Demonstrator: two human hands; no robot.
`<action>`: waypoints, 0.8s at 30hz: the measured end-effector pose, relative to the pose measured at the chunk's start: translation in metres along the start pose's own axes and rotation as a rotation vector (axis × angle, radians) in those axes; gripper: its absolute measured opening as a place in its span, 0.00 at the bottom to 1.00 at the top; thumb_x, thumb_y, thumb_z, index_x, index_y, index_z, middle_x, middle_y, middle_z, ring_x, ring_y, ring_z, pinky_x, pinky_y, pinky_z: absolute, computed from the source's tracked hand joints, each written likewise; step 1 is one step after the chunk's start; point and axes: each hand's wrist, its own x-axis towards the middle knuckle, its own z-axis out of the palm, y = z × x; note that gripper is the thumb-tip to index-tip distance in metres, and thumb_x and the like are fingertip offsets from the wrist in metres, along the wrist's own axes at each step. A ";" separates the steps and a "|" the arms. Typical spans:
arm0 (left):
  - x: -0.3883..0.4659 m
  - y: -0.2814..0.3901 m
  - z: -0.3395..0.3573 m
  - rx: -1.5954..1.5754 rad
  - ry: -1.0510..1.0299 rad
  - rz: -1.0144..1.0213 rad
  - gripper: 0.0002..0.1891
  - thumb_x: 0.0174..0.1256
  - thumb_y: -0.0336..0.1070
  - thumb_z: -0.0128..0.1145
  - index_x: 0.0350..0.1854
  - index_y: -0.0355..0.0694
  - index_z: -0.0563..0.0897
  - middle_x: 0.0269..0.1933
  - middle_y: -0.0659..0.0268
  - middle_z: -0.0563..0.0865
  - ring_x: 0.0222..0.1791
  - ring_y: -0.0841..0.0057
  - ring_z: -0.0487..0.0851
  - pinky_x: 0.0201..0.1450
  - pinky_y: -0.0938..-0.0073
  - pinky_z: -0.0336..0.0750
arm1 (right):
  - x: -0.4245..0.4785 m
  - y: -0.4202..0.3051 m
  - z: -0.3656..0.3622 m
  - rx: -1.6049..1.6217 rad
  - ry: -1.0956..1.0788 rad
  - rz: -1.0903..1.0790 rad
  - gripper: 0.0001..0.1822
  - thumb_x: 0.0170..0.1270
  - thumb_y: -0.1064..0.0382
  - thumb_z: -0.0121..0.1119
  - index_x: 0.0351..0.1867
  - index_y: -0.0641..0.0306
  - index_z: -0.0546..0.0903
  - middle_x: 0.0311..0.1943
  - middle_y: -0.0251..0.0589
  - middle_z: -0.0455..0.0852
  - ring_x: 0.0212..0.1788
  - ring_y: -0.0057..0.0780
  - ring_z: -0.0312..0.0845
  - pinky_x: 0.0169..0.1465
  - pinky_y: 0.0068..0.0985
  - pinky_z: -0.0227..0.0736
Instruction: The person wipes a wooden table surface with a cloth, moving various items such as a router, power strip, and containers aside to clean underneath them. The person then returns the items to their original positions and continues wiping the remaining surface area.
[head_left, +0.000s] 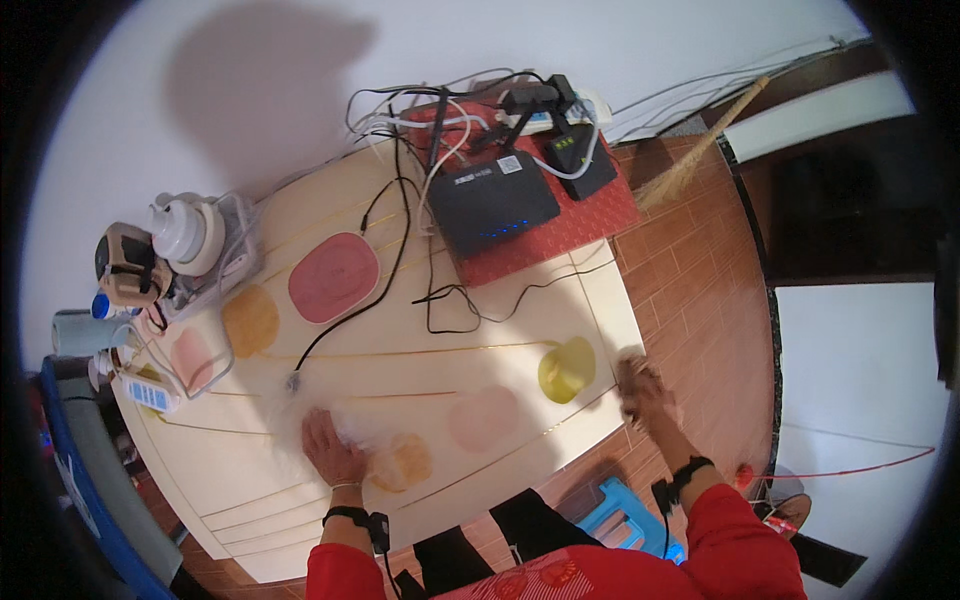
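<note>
My left hand lies palm down over a pale, wispy white material on the cream table. Whether the fingers grip the material cannot be seen. Just beyond it ends a black cable that curves across the tabletop. At the table's right edge is my right hand, blurred, and its fingers cannot be made out clearly. A yellow-green round print on the tabletop is nearest to it. Each wrist wears a black strap with a small device.
A black router and a black box sit among tangled cables on a red-covered surface. Left stand a pink-lidded container, a clear plastic basket and a white power strip. A straw broom and blue plastic stool are right.
</note>
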 end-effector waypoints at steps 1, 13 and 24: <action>0.001 0.000 0.001 -0.016 0.001 0.007 0.39 0.40 0.30 0.55 0.64 0.40 0.63 0.68 0.55 0.61 0.69 0.55 0.54 0.70 0.56 0.48 | 0.025 0.008 -0.002 -0.045 -0.218 0.366 0.11 0.57 0.62 0.56 0.43 0.52 0.79 0.54 0.37 0.75 0.57 0.42 0.68 0.58 0.35 0.64; -0.002 -0.006 -0.007 -0.006 -0.050 -0.047 0.39 0.43 0.33 0.56 0.65 0.41 0.62 0.69 0.57 0.59 0.69 0.56 0.54 0.69 0.55 0.49 | 0.047 -0.140 -0.121 1.726 -0.226 0.219 0.19 0.64 0.64 0.54 0.57 0.65 0.72 0.50 0.36 0.78 0.52 0.26 0.72 0.55 0.25 0.68; -0.001 0.000 -0.004 -0.045 0.041 0.040 0.37 0.45 0.33 0.55 0.65 0.44 0.62 0.69 0.59 0.60 0.69 0.56 0.55 0.69 0.55 0.50 | -0.021 -0.190 -0.175 2.316 0.034 0.163 0.24 0.63 0.62 0.52 0.58 0.69 0.67 0.55 0.46 0.73 0.59 0.41 0.68 0.62 0.40 0.63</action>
